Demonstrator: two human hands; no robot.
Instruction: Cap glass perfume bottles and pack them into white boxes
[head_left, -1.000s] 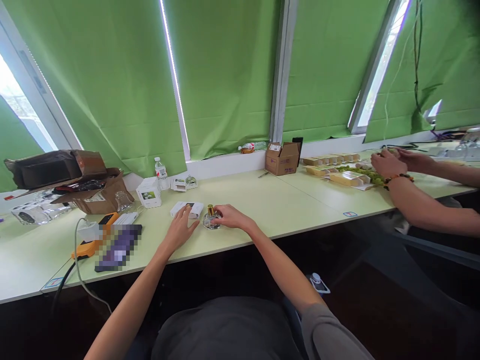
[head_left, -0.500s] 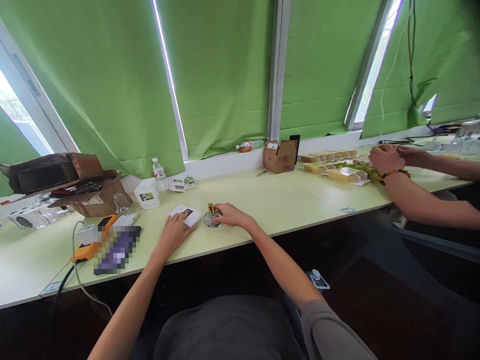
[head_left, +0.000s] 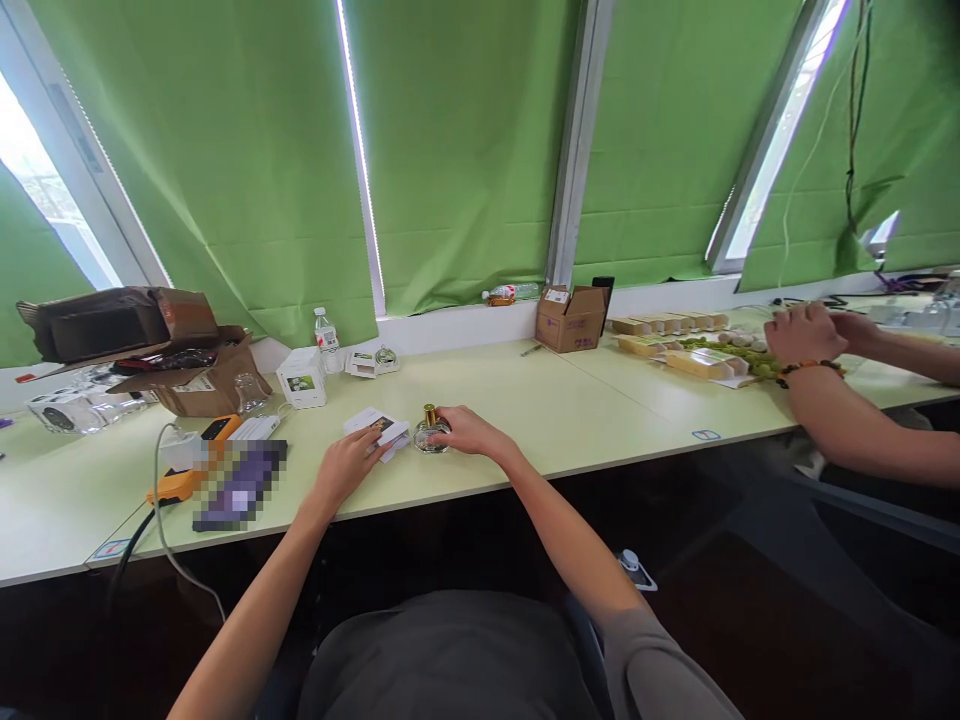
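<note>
A small round glass bottle with a gold cap (head_left: 430,432) stands on the pale green table (head_left: 525,410). My right hand (head_left: 465,432) is closed round its right side. Just left of it lies a flat white carton with a dark picture (head_left: 376,424). My left hand (head_left: 346,466) grips the near edge of that carton, fingers curled on it, and the carton's near side looks slightly lifted.
Open cardboard boxes (head_left: 187,380), a water bottle (head_left: 324,340), a white box (head_left: 301,378) and an orange device (head_left: 180,478) with a cable sit at left. A small brown box (head_left: 568,318) stands by the window. Another person's hands (head_left: 806,335) work over yellow packets (head_left: 697,362) at right.
My left hand slid back from on top of the white carton to its near edge and took hold of it. My right hand stayed on the bottle. The other person's hands shifted a little.
</note>
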